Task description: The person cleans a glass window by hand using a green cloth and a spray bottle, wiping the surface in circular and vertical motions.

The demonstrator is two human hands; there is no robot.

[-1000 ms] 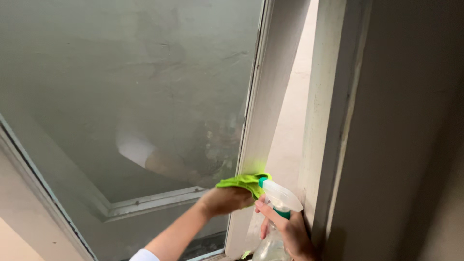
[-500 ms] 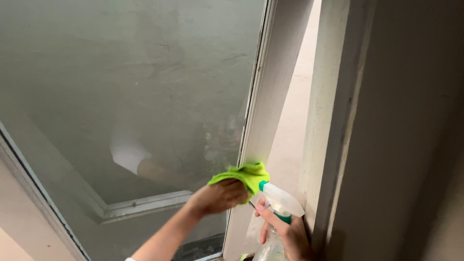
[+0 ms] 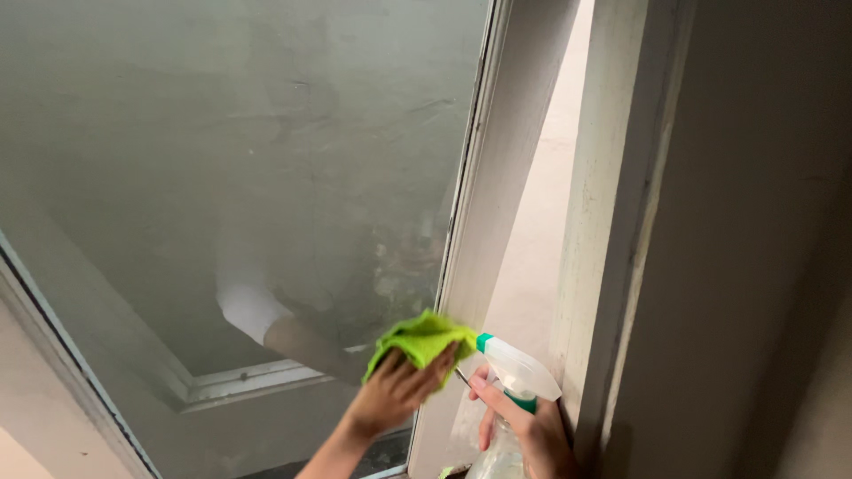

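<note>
Against the window pane [image 3: 266,160], the left hand [image 3: 395,390] presses a green cloth [image 3: 417,340], fingers spread; beside it, the right hand [image 3: 524,426] grips a spray bottle [image 3: 510,390].

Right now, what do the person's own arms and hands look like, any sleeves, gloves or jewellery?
Both hands are bare: no gloves, rings or watch show on the left hand or the right hand. The left forearm is uncovered as far as the frame's bottom edge, so no sleeve shows. The right arm is cut off just past the wrist, so its sleeve cannot be told.

My left hand [image 3: 395,390] presses a green cloth [image 3: 417,340] on the window glass [image 3: 248,160]; my right hand [image 3: 528,430] grips a spray bottle [image 3: 510,381].
</note>
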